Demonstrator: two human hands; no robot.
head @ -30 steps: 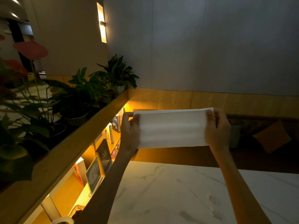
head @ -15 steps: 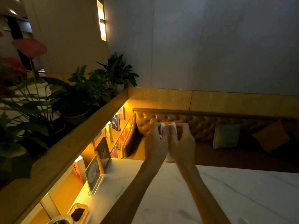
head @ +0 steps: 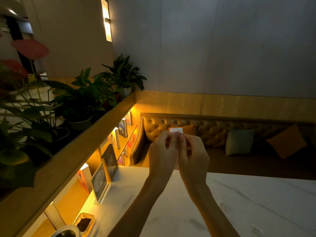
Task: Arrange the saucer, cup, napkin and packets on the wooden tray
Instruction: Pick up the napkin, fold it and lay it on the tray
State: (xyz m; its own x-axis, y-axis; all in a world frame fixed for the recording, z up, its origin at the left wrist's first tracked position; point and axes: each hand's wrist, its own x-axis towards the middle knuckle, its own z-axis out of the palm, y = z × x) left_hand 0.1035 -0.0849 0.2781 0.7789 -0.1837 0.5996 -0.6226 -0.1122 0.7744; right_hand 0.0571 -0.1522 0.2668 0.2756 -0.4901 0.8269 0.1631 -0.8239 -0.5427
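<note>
Both my hands are raised together above the far edge of the white marble table [head: 256,202]. My left hand [head: 162,153] and my right hand [head: 193,156] pinch a folded white napkin [head: 176,130] between them; only its top edge and a thin strip between the palms show. Two small packets [head: 223,206] [head: 255,230] lie flat on the table at the lower right. The rim of a white cup [head: 65,230] shows at the bottom left edge. The wooden tray and saucer are out of view.
A clear sign holder [head: 100,183] and a small glass dish with dark contents [head: 83,223] stand along the table's left edge. A lit wooden shelf with books and potted plants [head: 82,103] runs along the left. A tufted bench with cushions [head: 239,141] lies beyond the table.
One second ago the napkin was stretched wide open between my hands. My hands have come together, folding it narrow, and the view has tilted down a little.
</note>
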